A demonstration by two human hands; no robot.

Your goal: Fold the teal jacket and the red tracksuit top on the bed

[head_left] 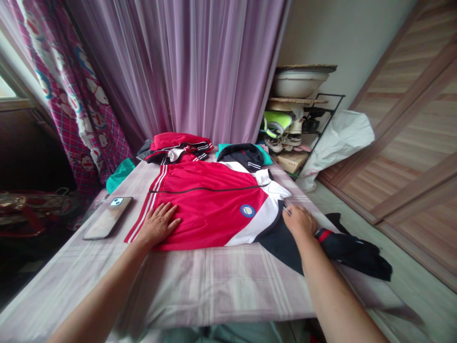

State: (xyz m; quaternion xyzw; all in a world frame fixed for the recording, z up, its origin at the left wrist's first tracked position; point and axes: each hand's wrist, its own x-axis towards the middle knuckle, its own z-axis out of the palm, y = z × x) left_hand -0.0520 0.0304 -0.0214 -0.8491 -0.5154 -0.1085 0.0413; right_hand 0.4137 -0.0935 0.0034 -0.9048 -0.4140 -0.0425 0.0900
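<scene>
A red, white and dark jacket (203, 205) lies flat across a plaid-covered table (221, 286), just in from the near edge, its striped hem (156, 188) toward the left edge and its white collar (280, 191) toward the right. The person's left hand (159, 226) rests palm down beside the hem, open, fingers slightly spread, holding nothing. The right hand (300, 220) is partly curled over the dark shoulder near the collar; I cannot tell whether it grips the fabric. Dark cloth with a red band (353, 250) lies by the right edge. A round blue badge (247, 210) shows on the chest, and a dark zip (203, 189) runs from hem to collar. Near the left edge, a phone (109, 219) lies camera side up. Red clothes (180, 141) are heaped at the far left corner, and a dark striped garment (237, 155) sits at the far right corner. Past the far edge hangs a purple curtain (214, 71), with a shoe rack (335, 105) to its right
</scene>
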